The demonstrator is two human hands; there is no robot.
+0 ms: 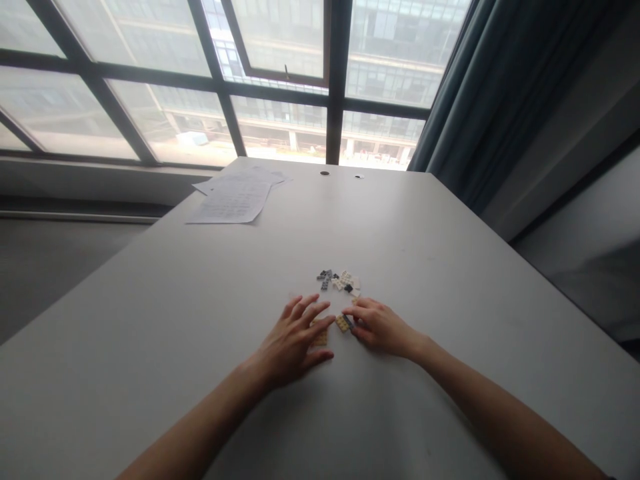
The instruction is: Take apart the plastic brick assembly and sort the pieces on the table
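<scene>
My left hand (295, 337) is open, its fingers spread over a tan studded plate (321, 339) that they partly cover. To its right, my right hand (383, 327) is closed, thumb and fingertips pinching a narrow dark grey toy brick (348, 322). That brick lies against a small tan studded toy brick (341, 323); whether the two are joined, I cannot tell. Another tan bit (355, 301) peeks out by the right fingertips. Just beyond both hands lie loose grey bricks (325, 283), white bricks (345, 279) and a black brick (349, 288).
The hands work over a wide white table (240, 280). Printed papers (235, 197) overlap at its far left corner. Two round holes (325, 173) pierce the far edge. Behind stand dark-framed windows (280, 127), with a blue-grey curtain (465, 100) on the right.
</scene>
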